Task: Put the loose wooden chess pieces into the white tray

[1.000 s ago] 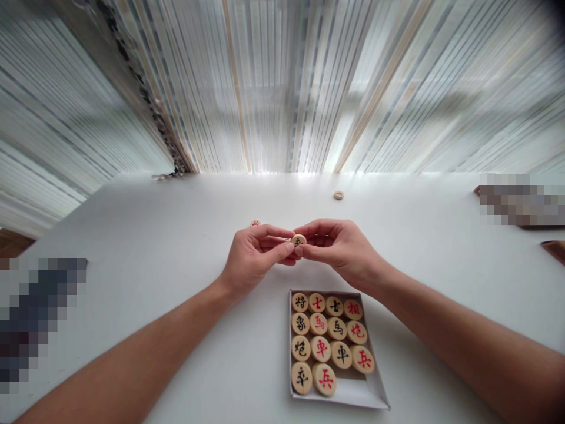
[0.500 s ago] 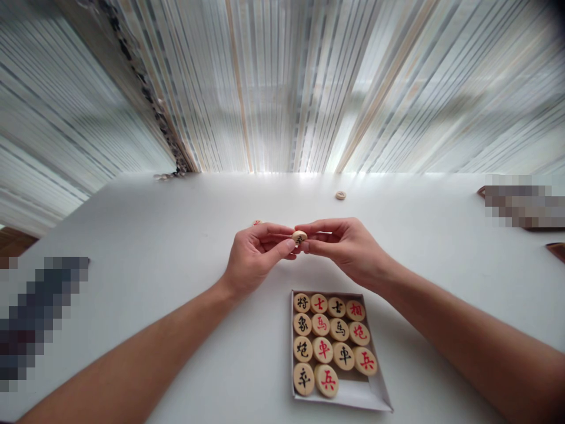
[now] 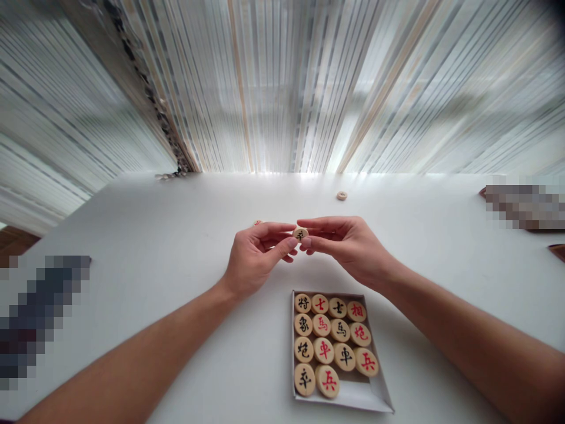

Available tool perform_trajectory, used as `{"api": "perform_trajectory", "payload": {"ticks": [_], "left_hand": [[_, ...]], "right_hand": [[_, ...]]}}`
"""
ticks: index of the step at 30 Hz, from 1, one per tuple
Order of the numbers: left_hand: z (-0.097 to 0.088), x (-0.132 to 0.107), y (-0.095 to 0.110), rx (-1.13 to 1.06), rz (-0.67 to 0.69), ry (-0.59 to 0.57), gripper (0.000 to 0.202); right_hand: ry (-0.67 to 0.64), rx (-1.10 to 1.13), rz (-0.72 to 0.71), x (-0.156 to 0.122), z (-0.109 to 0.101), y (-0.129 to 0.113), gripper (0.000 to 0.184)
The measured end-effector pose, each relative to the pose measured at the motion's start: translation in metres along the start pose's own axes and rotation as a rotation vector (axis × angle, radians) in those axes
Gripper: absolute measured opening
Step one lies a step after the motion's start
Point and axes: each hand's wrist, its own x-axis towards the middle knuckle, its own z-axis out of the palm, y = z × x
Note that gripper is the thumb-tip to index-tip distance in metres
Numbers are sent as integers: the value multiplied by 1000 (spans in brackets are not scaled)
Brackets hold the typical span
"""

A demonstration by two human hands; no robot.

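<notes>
A round wooden Chinese chess piece (image 3: 301,235) with a black character is held up between my two hands above the table, its face turned toward me. My left hand (image 3: 260,253) pinches it from the left with thumb and fingers. From the other side, the thumb and fingertips of my right hand (image 3: 348,241) close around its edge. Nearer to me lies a shallow white box (image 3: 353,402) with rows of similar pieces, marked in red or black, and a gap at its front right corner. A red-marked piece (image 3: 258,223) peeks out behind my left hand, mostly hidden.
Another piece (image 3: 341,195) lies near the back of the white table (image 3: 176,235). Striped curtains (image 3: 273,88) hang along the far edge. Pixelated flat objects sit at the left side (image 3: 44,318) and at the right side (image 3: 525,203).
The held piece has tilted so that its character faces me more fully. My right fingers have shifted slightly around it. The boxed pieces look the same.
</notes>
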Motion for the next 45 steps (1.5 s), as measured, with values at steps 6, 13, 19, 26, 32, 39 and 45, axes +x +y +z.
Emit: {"api": "perform_trajectory", "payload": {"ticks": [6, 13, 19, 26, 32, 39, 45], "left_hand": [[0, 1, -2, -38, -27, 11, 29], [1, 2, 1, -20, -69, 36, 31], [2, 1, 2, -34, -64, 2, 32], [1, 1, 2, -37, -93, -11, 34], [2, 2, 2, -61, -120, -9, 30], [2, 3, 0, -71, -133, -2, 32], [2, 2, 0, -19, -106, -25, 29]], "right_hand": [[-77, 24, 19, 1, -2, 2, 37], [-169, 88, 98, 2, -3, -1, 35], [-146, 107, 99, 3, -2, -1, 34], [-105, 15, 43, 1, -2, 0, 39], [-61, 21, 40, 1, -3, -1, 33], [-20, -127, -10, 1, 0, -2, 38], [-12, -215, -33, 0, 3, -2, 46]]}}
